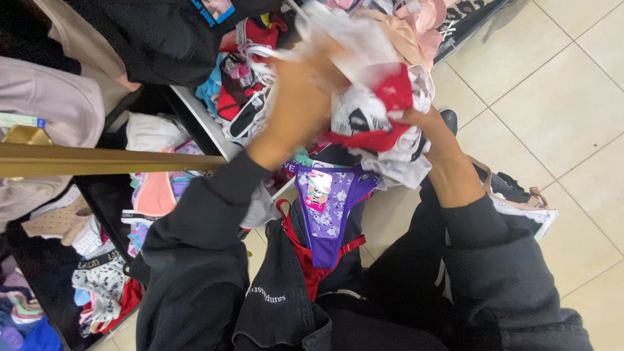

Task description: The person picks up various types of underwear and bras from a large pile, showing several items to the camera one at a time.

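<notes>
A purple floral undergarment (pixel 327 214) with a pink tag hangs lowest, over dark sleeves. Above it, the right hand (pixel 426 130) pinches shut on a red-and-white lace bundle (pixel 380 107). The left hand (pixel 299 97) closes on the bundle's top, over a shelf (pixel 208 127) heaped with garments (pixel 244 84).

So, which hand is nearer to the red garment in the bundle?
Right. The right hand touches the red garment from below, gripping the bundle there. The left hand holds the bundle's other side, a little apart from the red piece.
</notes>
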